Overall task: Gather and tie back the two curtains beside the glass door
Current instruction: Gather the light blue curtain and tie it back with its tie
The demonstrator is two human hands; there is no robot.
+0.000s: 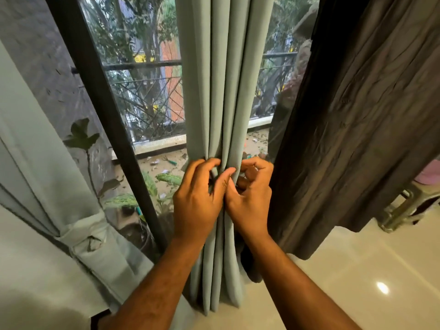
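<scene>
Curtains, two, pale green. Left curtain [35,163]: hangs by the dark door frame [100,110], already bound with a matching tie-back [88,236]. Centre curtain [221,91]: pleats bunched before the glass door [147,86]. Your left hand [198,198] curls closed around its folds; your right hand [250,196] pinches them from the other side, thumbs touching. Brown cloth [357,115] hangs just beside.
</scene>
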